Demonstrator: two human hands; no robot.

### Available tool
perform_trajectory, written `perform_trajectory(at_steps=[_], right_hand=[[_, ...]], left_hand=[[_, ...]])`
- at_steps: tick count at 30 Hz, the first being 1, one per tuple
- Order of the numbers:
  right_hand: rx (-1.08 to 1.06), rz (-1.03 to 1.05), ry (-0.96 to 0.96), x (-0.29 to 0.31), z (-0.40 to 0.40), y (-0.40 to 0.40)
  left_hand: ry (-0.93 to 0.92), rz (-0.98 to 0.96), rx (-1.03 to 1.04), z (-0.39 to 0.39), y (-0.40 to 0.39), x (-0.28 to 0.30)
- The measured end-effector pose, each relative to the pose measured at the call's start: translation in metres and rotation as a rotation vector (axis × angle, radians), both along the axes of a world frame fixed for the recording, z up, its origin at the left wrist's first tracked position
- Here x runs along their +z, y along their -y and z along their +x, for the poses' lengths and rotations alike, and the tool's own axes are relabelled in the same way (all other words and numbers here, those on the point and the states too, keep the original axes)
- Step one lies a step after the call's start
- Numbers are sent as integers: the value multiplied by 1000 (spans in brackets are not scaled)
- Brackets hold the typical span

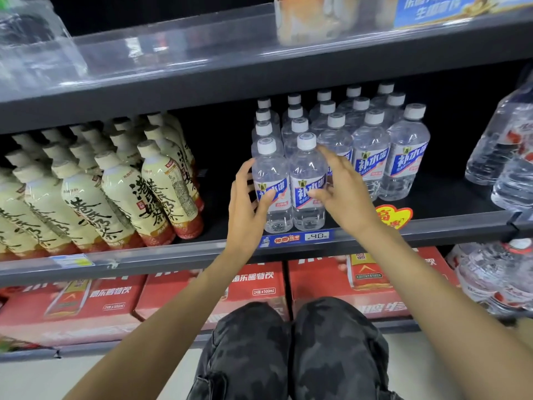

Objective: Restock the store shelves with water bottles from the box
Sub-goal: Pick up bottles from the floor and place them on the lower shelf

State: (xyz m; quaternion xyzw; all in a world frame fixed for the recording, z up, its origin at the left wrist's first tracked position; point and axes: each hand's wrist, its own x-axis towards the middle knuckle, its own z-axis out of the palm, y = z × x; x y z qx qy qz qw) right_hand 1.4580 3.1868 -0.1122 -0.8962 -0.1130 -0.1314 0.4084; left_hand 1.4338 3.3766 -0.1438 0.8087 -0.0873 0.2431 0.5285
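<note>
Two clear water bottles with blue labels (291, 186) stood side by side at the front edge of the middle shelf (432, 229), just above a price tag (298, 237) on the shelf rail, as a crouching person steadied them. The left hand (248, 197) cupped the left bottle, thumb across its label and fingers loosely curled round its far side. The right hand (339, 189) lay against the right bottle with thumb on the label and fingers spread and nearly straight toward the rows behind; whether it truly gripped could not be told.

Behind and to the right, rows of matching white-capped bottles (372, 134) filled the shelf toward its back. Cream-labelled tea bottles (121, 186) leaned in ranks at the shelf's left end, with a bare gap between them and the water. Larger water jugs (501, 145) stood at the right edge; red drink cartons (213, 293) lined the bottom shelf.

The pair appeared to be in the placing step, being squared up at the front of their rows. The next move would likely call for letting go without tipping them, then reaching for more from the box, which was out of view.
</note>
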Motion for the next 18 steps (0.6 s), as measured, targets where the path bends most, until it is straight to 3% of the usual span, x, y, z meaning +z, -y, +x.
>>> perform_trajectory(at_steps=[18], right_hand=[[-35, 11, 75, 3, -9, -9]], left_hand=[[-34, 23, 31, -2, -9, 3]])
